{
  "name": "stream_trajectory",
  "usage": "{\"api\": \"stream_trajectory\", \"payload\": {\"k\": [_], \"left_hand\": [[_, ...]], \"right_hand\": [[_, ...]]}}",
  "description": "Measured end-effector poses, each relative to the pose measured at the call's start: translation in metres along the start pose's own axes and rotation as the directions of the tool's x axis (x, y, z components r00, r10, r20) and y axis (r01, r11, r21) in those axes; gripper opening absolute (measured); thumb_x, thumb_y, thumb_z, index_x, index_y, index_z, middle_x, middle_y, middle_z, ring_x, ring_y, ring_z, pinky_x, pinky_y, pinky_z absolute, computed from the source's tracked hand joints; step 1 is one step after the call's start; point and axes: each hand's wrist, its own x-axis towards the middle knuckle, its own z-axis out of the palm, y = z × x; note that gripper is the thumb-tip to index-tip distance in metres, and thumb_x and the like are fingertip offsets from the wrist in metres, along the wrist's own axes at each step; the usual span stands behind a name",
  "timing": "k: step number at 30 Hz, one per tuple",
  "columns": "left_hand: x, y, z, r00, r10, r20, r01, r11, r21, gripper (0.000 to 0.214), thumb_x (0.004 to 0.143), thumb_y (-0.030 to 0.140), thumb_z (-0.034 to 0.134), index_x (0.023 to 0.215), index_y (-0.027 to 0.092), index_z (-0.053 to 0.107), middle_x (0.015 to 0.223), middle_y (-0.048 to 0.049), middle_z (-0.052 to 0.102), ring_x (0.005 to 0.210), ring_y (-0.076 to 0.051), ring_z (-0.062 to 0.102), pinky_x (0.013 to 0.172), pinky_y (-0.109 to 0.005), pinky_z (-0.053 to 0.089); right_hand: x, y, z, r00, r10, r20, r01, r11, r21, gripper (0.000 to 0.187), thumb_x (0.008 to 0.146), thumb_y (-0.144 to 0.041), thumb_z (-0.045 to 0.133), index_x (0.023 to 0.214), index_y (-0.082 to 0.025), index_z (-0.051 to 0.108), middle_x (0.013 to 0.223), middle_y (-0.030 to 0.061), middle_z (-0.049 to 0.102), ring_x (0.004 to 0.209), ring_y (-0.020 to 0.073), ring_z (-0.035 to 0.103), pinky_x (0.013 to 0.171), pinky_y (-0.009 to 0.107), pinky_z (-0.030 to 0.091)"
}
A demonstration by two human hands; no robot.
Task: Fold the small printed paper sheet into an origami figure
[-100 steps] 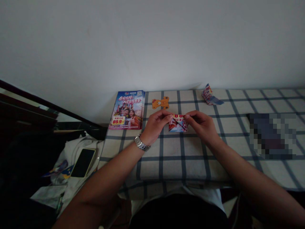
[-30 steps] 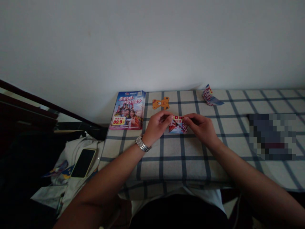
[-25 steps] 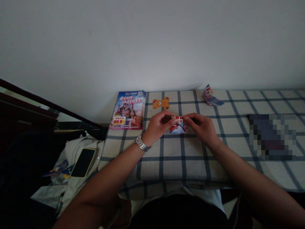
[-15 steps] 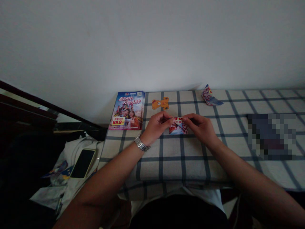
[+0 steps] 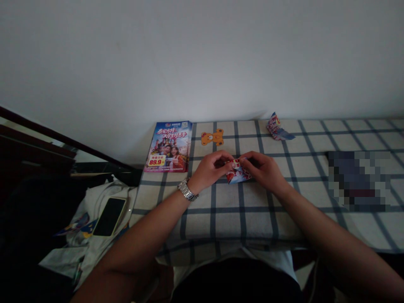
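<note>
A small folded paper flyer (image 5: 239, 174), printed in red, white and blue, is pinched between both hands just above or on the checked tablecloth. My left hand (image 5: 211, 169), with a metal watch on its wrist, grips the paper's left upper part. At its right upper part, my right hand (image 5: 264, 169) holds it between thumb and fingers. The fingers cover the upper edge. Beyond the hands lies a flat bear cutout (image 5: 212, 137). To the left is a stack of printed flyers (image 5: 168, 147) with similar colours.
Against the wall at the back right stands a folded paper piece (image 5: 278, 128). A blurred-out dark object (image 5: 358, 181) lies on the right of the checked tablecloth (image 5: 202, 219). Below the table's left edge, a phone (image 5: 109, 216) rests on white bags.
The folded flyer has tilted and shifted slightly toward me, and its outline is now less square. Both hands have moved a little closer together and still hold it.
</note>
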Motion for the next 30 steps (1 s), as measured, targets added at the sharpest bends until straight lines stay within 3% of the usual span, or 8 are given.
{"api": "stream_trajectory", "payload": {"k": [8,11,16,20,24,30], "left_hand": [[-0.0005,-0.0022,0.002,0.998,-0.009,-0.069,0.004,0.998,-0.066,0.024,0.091,0.039,0.073,0.088,0.017,0.065,0.085,-0.002,0.069,0.076,-0.013,0.064,0.069,-0.023,0.051],[-0.0001,-0.0027,0.0019,0.996,-0.011,-0.091,0.002,0.996,-0.095,0.025,0.091,0.039,0.074,0.087,0.017,0.064,0.084,-0.0017,0.068,0.077,-0.013,0.063,0.071,-0.024,0.051],[-0.0006,0.0007,0.0008,0.999,-0.017,-0.034,0.017,1.0,0.006,0.023,0.092,0.038,0.072,0.087,0.018,0.063,0.08,-0.0003,0.064,0.07,-0.012,0.058,0.064,-0.023,0.047],[-0.0019,0.0022,0.0004,0.999,0.005,0.034,-0.007,0.999,0.045,0.023,0.094,0.04,0.069,0.093,0.018,0.064,0.085,-0.0014,0.067,0.073,-0.013,0.062,0.066,-0.023,0.049],[-0.0021,0.0028,0.0016,0.999,0.029,0.043,-0.031,0.997,0.064,0.023,0.095,0.04,0.069,0.101,0.018,0.068,0.094,-0.0039,0.072,0.081,-0.015,0.067,0.074,-0.026,0.053],[-0.0016,0.004,0.0018,1.0,-0.004,0.006,0.003,0.999,0.051,0.02,0.093,0.037,0.071,0.092,0.017,0.067,0.085,-0.003,0.071,0.075,-0.014,0.065,0.069,-0.024,0.051]], "right_hand": [[0.0018,0.0008,0.0022,0.998,0.068,0.01,-0.068,0.973,0.222,0.029,0.094,-0.048,0.068,0.106,-0.022,0.073,0.095,0.0052,0.077,0.083,0.0209,0.071,0.071,0.031,0.056],[0.0026,0.0029,0.0029,0.996,0.085,-0.003,-0.081,0.955,0.285,0.029,0.091,-0.048,0.071,0.103,-0.022,0.07,0.091,0.0041,0.075,0.078,0.0193,0.069,0.067,0.03,0.055],[0.002,0.0017,0.0023,0.998,0.07,-0.005,-0.066,0.964,0.256,0.024,0.092,-0.046,0.071,0.094,-0.022,0.067,0.077,0.0008,0.068,0.067,0.0165,0.062,0.059,0.028,0.049],[0.0007,0.0002,0.0007,0.999,0.038,0.015,-0.04,0.971,0.238,0.021,0.094,-0.043,0.068,0.094,-0.022,0.065,0.078,0.0004,0.067,0.067,0.0156,0.06,0.059,0.027,0.047],[-0.0005,0.0019,0.0002,0.999,0.016,0.05,-0.025,0.984,0.177,0.019,0.095,-0.041,0.067,0.094,-0.021,0.067,0.081,0.0013,0.068,0.069,0.0162,0.061,0.061,0.028,0.048],[0.0005,0.0027,0.0017,0.999,0.009,0.047,-0.018,0.982,0.189,0.02,0.094,-0.042,0.069,0.097,-0.022,0.068,0.086,0.0021,0.071,0.075,0.0176,0.065,0.066,0.029,0.051]]}}
